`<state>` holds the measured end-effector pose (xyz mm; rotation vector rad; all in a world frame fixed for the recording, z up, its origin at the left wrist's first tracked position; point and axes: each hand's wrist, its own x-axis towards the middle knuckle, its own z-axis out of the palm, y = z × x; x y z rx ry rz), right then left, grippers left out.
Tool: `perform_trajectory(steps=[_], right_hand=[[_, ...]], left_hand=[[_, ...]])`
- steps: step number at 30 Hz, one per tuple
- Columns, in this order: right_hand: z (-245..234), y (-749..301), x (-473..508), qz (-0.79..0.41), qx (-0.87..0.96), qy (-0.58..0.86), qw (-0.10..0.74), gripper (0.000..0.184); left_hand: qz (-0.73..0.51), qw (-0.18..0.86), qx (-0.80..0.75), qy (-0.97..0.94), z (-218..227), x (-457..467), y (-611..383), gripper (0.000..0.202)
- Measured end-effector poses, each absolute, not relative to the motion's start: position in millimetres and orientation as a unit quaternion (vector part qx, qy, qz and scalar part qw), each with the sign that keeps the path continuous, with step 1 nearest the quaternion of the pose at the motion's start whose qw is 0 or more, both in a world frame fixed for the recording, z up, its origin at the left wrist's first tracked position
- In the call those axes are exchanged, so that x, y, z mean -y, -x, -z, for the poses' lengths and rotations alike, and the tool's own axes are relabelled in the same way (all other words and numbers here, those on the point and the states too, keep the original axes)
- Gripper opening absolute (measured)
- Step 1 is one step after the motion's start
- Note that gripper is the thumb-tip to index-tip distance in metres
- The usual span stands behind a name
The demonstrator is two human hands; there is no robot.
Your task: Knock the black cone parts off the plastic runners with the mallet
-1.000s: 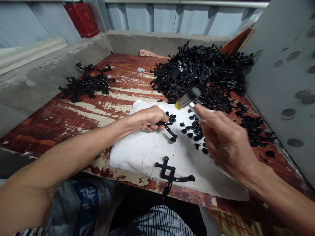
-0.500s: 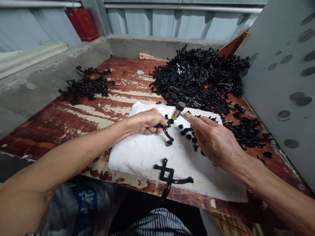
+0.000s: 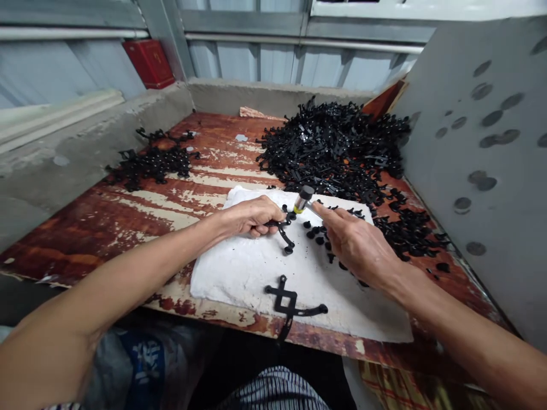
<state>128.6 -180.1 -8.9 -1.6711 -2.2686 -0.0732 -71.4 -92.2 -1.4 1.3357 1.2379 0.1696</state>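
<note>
Closed around a black jointed plastic bracket [image 3: 285, 236], my left hand [image 3: 258, 216] rests on the white cloth [image 3: 239, 267]. My right hand [image 3: 359, 242] grips a small mallet [image 3: 303, 199] by its metal handle. The mallet's head, black at the top and yellow at the bottom, is just above or touching the bracket's far end; I cannot tell which. Small round black caps [image 3: 319, 240] lie scattered on the cloth beside my right hand, which covers some of them. A second black linked bracket [image 3: 290, 304] lies flat at the cloth's near edge.
A big heap of black plastic parts [image 3: 329, 148] sits at the back right, trailing down the right side. At the left lies a smaller pile of black brackets [image 3: 154, 162]. A grey panel [image 3: 461, 148] borders the right, and a red box [image 3: 149, 62] stands at the back left.
The view has shifted a little, so the scene sits slightly lower and its right side farther left. Both hands keep their holds, with the mallet head still at the bracket.
</note>
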Motion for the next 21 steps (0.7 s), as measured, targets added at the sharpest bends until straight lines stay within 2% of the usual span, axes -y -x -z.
perform_trajectory(steps=[2, 5, 7, 11, 13, 15, 18, 21], right_hand=[[-0.8, -126.9, 176.7, -0.045, 0.765, 0.599, 0.231, 0.045], [-16.0, -122.1, 171.0, -0.234, 0.686, 0.598, 0.342, 0.033], [-21.8, -116.8, 169.1, -0.337, 0.656, 0.581, 0.345, 0.024], [-20.9, -106.2, 172.6, -0.442, 0.614, 0.564, 0.331, 0.015], [-18.8, -104.5, 176.8, -0.475, 0.576, 0.563, 0.353, 0.015], [-17.8, -105.2, 180.7, -0.493, 0.54, 0.562, 0.387, 0.016], [-17.7, -105.5, 184.2, -0.503, 0.498, 0.554, 0.438, 0.019], [-15.8, -100.0, 185.7, -0.517, 0.475, 0.543, 0.461, 0.021]], left_hand=[[-0.081, 0.593, -0.492, -0.632, -1.7, 94.2, 75.7, 0.025], [-0.074, 0.567, -0.381, -0.727, -9.9, 100.8, 79.1, 0.025], [-0.043, 0.545, -0.316, -0.775, -16.3, 107.3, 77.5, 0.025], [-0.001, 0.471, -0.257, -0.844, -24.5, 119.4, 73.6, 0.027], [-0.049, 0.418, -0.287, -0.861, -24.0, 123.7, 76.5, 0.024], [-0.151, 0.38, -0.366, -0.836, -20.8, 127.9, 82.1, 0.023], [-0.262, 0.459, -0.477, -0.702, -14.1, 136.7, 86.9, 0.045], [-0.25, 0.62, -0.473, -0.574, -9.4, 146.6, 79.5, 0.036]])
